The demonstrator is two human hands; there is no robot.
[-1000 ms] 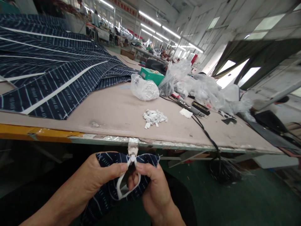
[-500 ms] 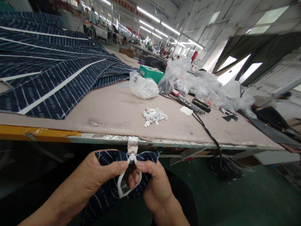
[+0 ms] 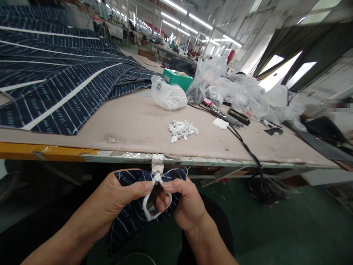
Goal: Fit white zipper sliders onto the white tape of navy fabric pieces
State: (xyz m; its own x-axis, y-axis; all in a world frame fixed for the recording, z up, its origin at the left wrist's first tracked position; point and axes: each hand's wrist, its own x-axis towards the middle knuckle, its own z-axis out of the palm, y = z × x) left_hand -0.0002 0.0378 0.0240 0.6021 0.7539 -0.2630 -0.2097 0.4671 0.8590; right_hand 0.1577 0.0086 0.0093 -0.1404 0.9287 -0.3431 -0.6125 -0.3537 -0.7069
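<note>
My left hand (image 3: 118, 195) and my right hand (image 3: 190, 202) are closed on a folded piece of navy printed fabric (image 3: 125, 224) below the table edge. Each thumb presses on a white zipper tape (image 3: 146, 211), which forms a loop between the hands. Both tape ends come together at a small white zipper slider (image 3: 157, 178). The slider sits against a taped bracket (image 3: 157, 162) fixed to the table's front edge. Curled fingertips of my right hand show through the loop. On the tabletop beyond lies a pile of small white pieces (image 3: 183, 129) that look like zipper sliders.
Large navy striped fabric pieces (image 3: 63, 92) cover the table's left side. Behind the pile are a clear plastic bag (image 3: 168, 94), a green box (image 3: 176, 79) and more crumpled plastic (image 3: 237, 90). A grey hand tool (image 3: 224, 116) lies at right, with a black cable (image 3: 246, 151) hanging over the edge.
The camera view has shifted a little, so table and hands appear slightly higher. Both hands keep hold at the bracket, and the tape loop looks slightly shorter.
</note>
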